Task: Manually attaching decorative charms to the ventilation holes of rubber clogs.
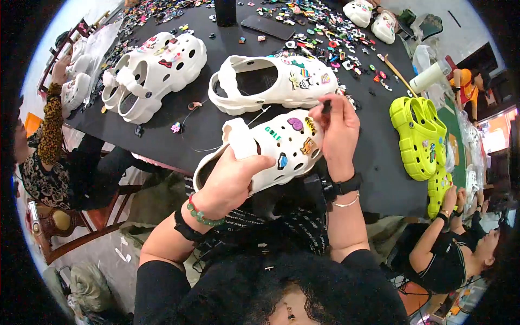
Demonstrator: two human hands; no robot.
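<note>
My left hand grips the heel end of a white clog and holds it over the near edge of the black table. Several coloured charms sit in the holes on the clog's top. My right hand is at the clog's toe, fingers pinched on a small dark charm just above the shoe. A second white clog with charms lies on the table right behind it.
A pair of white clogs lies at the left, lime green clogs at the right, more white clogs far back. Loose charms cover the far table. One seated person is left, another right.
</note>
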